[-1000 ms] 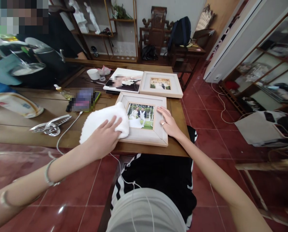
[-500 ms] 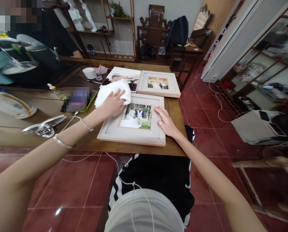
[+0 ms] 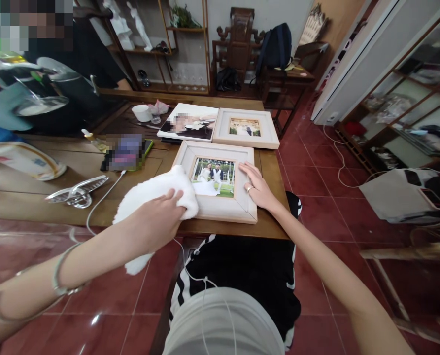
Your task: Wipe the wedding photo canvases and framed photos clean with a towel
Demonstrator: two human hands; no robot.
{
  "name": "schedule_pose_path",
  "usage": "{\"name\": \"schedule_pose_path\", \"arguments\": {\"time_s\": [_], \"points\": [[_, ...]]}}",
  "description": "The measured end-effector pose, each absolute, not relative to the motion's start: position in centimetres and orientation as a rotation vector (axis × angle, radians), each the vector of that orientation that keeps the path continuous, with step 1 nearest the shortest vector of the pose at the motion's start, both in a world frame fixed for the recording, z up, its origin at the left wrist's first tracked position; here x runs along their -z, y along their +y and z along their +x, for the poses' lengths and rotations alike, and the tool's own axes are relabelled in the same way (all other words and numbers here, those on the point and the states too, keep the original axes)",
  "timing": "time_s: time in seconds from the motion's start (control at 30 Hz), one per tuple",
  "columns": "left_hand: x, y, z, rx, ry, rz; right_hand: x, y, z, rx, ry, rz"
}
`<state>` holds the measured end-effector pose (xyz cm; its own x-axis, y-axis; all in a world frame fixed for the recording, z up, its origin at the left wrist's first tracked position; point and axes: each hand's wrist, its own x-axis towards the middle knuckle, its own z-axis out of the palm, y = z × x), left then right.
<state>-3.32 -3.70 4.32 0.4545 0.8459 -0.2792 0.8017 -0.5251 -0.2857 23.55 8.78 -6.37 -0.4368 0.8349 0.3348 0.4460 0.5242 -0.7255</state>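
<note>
A pale wooden picture frame (image 3: pixel 242 209) with a wedding photo lies flat at the near edge of the wooden table (image 3: pixel 153 165). My left hand (image 3: pixel 156 219) presses a white cloth (image 3: pixel 151 190) onto the frame's near left corner, fingers closed over the cloth. Part of the cloth hangs off the table edge. My right hand (image 3: pixel 258 187) lies flat and open on the frame's right border, a ring on one finger.
Behind lie a second framed photo (image 3: pixel 246 128) and an unframed print (image 3: pixel 188 122). A phone (image 3: pixel 129 150) with a white cable, a metal object (image 3: pixel 75 192), a small bottle (image 3: pixel 94 140), a white cup (image 3: pixel 143 112) and a plate (image 3: pixel 23 160) sit left. A person in black stands far left.
My left hand has drawn the cloth from the frame's far left corner back to its near left corner, with the cloth now trailing over the table edge. The right hand stays put.
</note>
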Motion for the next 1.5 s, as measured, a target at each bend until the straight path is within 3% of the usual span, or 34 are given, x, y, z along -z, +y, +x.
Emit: {"name": "schedule_pose_path", "arguments": {"time_s": [0.3,0.47,0.8,1.3,1.5], "points": [[-2.0,5.8,-2.3,-0.291,-1.675,-2.454,6.8,9.0,23.8,-0.678,-2.149,-1.0],[-1.6,9.4,-1.5,-0.262,-1.567,-2.569,7.0,9.2,23.9,-0.673,-2.152,-0.955],[-0.5,9.6,3.8,-0.137,-1.186,-2.771,7.3,9.6,24.2,-0.66,-2.158,-0.921],[-2.4,7.0,-2.4,-0.623,-1.591,-2.417,6.9,9.0,23.8,-0.689,-2.135,-1.004],[-2.6,8.2,-2.2,-0.457,-1.625,-2.505,6.9,9.0,23.8,-0.666,-2.141,-0.985]]}}
